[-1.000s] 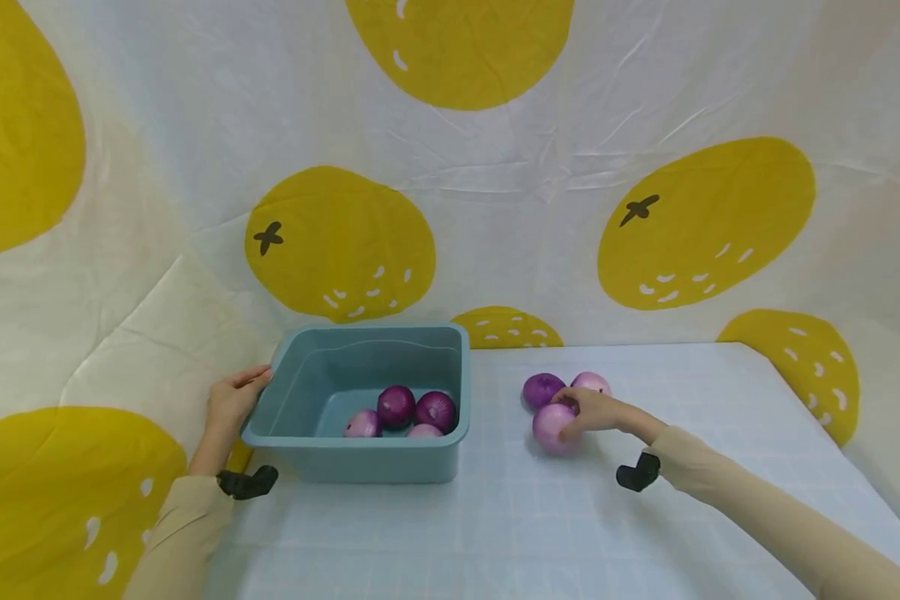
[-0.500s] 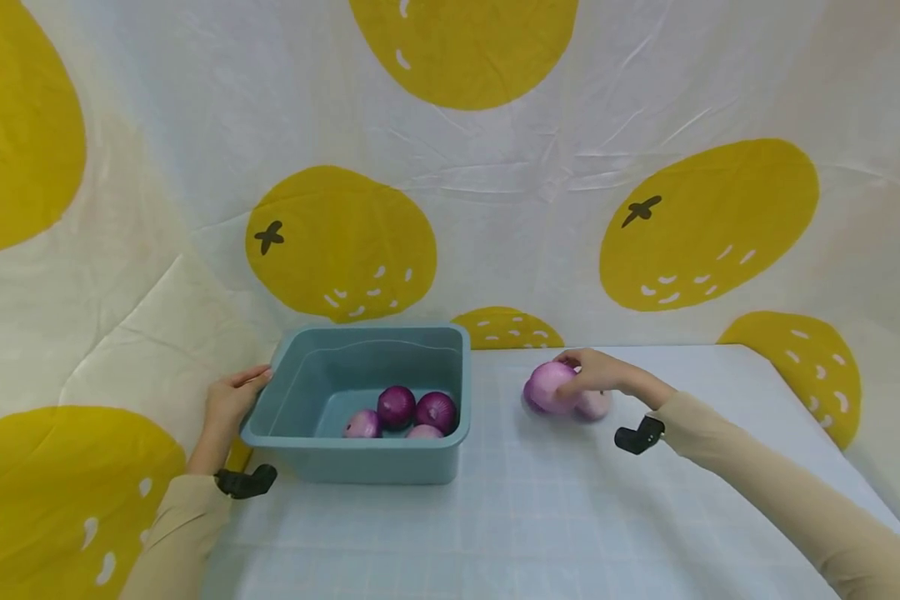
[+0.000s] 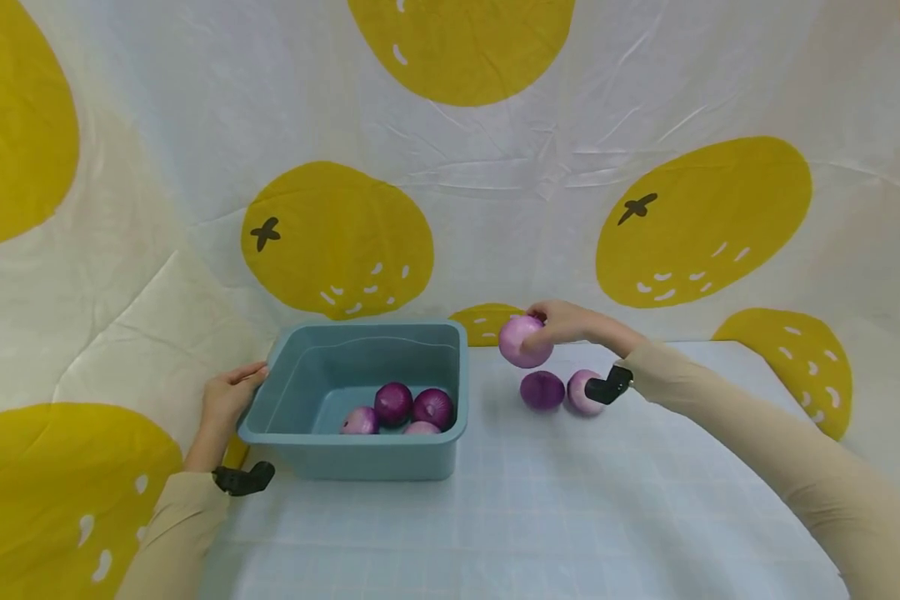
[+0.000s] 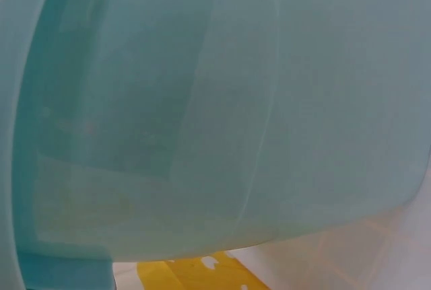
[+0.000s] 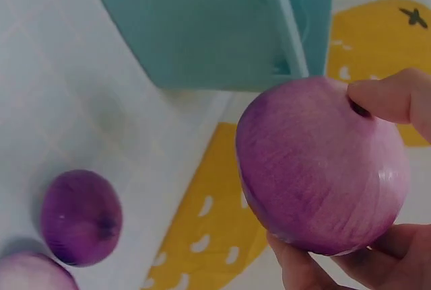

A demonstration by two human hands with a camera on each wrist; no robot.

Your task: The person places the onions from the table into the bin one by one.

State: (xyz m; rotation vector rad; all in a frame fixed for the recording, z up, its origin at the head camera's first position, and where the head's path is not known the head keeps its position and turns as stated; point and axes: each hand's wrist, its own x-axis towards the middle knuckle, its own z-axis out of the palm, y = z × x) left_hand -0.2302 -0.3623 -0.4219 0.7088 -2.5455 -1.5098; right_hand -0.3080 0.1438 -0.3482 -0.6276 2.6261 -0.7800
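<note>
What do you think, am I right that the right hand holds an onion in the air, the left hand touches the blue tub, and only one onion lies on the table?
No: two lie on the table, a dark onion and a paler onion, as the head view shows. The rest is right.

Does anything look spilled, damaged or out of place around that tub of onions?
Nothing stands out: the tub sits upright with four onions inside, the two loose onions on the table look whole, and the right hand grips another onion.
</note>
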